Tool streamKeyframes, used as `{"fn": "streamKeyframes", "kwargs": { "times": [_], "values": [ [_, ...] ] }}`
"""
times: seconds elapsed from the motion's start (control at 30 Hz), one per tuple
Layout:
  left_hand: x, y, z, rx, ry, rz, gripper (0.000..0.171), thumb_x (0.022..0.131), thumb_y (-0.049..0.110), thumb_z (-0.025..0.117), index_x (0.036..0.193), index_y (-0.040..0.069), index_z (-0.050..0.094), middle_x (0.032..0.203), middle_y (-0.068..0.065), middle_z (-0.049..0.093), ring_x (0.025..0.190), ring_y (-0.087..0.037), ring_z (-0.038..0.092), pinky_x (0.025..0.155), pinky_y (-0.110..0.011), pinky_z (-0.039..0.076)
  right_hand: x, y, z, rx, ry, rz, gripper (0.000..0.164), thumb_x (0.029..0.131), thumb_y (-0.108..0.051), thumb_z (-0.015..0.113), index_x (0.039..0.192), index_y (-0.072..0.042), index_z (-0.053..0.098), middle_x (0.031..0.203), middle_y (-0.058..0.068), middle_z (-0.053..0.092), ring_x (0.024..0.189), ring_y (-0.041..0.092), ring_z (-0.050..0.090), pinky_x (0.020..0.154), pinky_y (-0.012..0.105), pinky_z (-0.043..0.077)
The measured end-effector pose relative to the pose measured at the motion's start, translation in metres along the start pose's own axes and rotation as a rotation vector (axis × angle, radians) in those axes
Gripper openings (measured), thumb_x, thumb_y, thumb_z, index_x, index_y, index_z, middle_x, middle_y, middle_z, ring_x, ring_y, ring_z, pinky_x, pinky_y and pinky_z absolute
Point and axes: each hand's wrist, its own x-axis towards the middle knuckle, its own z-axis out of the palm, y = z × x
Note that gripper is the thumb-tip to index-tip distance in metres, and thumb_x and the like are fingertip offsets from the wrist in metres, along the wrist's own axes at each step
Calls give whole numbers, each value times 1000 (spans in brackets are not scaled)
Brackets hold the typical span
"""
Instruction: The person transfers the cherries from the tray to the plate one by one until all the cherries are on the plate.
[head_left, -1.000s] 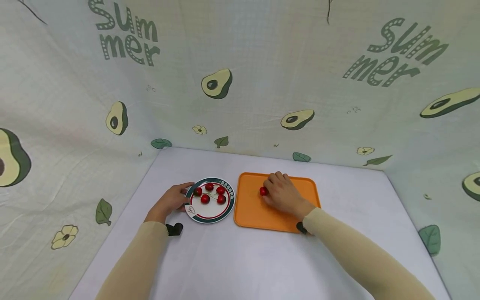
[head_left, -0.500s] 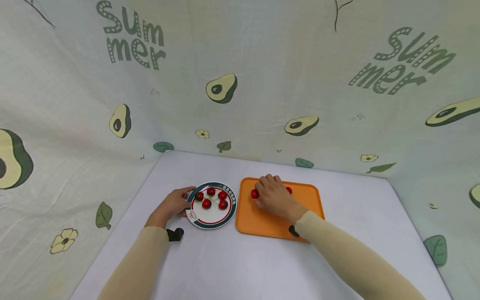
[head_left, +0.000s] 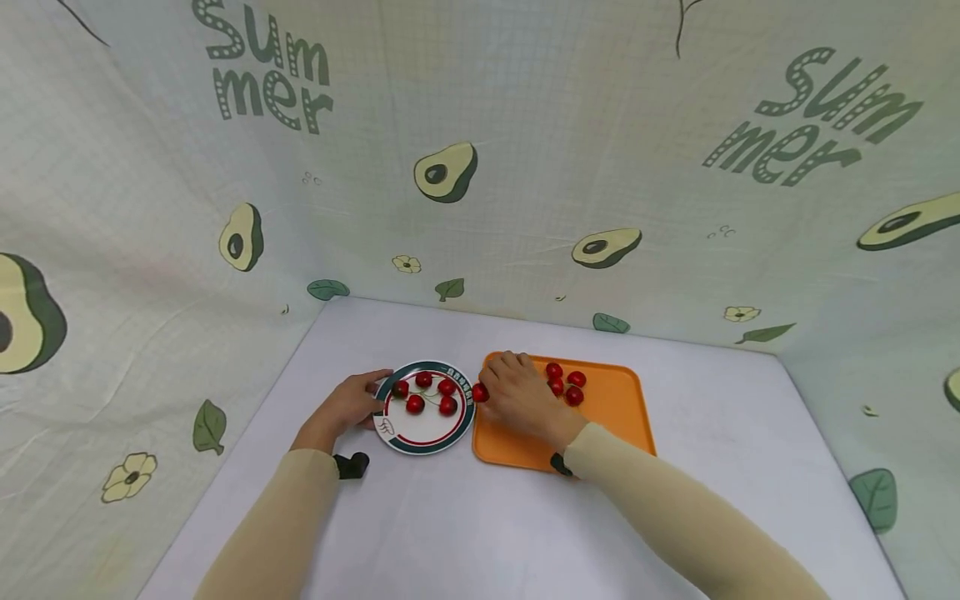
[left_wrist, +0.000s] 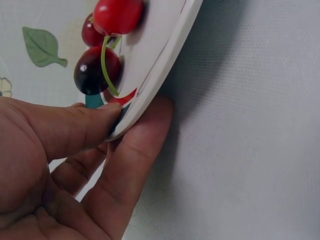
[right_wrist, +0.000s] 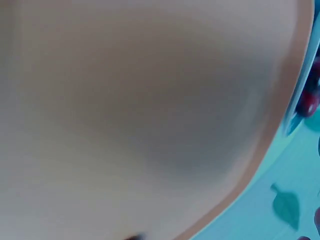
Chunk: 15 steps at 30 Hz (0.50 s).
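My left hand [head_left: 348,408] grips the left rim of a round white plate [head_left: 420,435] with a dark green border. In the left wrist view, the thumb [left_wrist: 75,127] lies on top of the rim and fingers are beneath it. Several red cherries [head_left: 415,404] with green stems lie on the plate. My right hand [head_left: 517,396] is over the left side of an orange tray [head_left: 615,417], its fingers around a red cherry [head_left: 480,392] close to the plate's right rim. The hand's back hides most of its grasp.
More red cherries [head_left: 574,396] lie in the tray, to the right of my right hand. The plate and tray stand side by side on a white table [head_left: 450,533]. Behind them hangs a cloth [head_left: 517,167] printed with avocados.
My right hand has moved left across the tray toward the plate with the cherry, uncovering several cherries behind it. My left hand stays at the plate's rim.
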Motion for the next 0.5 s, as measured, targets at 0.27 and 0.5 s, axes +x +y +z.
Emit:
{"fn": "streamKeyframes", "kwargs": {
  "times": [0.27,0.5],
  "values": [
    [0,0,1,-5,8,-16,67,97,7,68,159,21,49,137,-22,56,102,-28,59,73,-28,52,12,-34,7,-39,-34,-79,39,99,-48,65,116,-14,68,110,3,64,104,23,51,89,37,43],
    [2,-1,2,-22,1,-16,67,97,6,68,159,20,49,138,-22,55,105,-29,58,73,-28,52,20,-47,14,-59,-71,-87,40,101,-51,61,118,-16,68,113,1,63,104,21,52,91,37,41]
  ]
}}
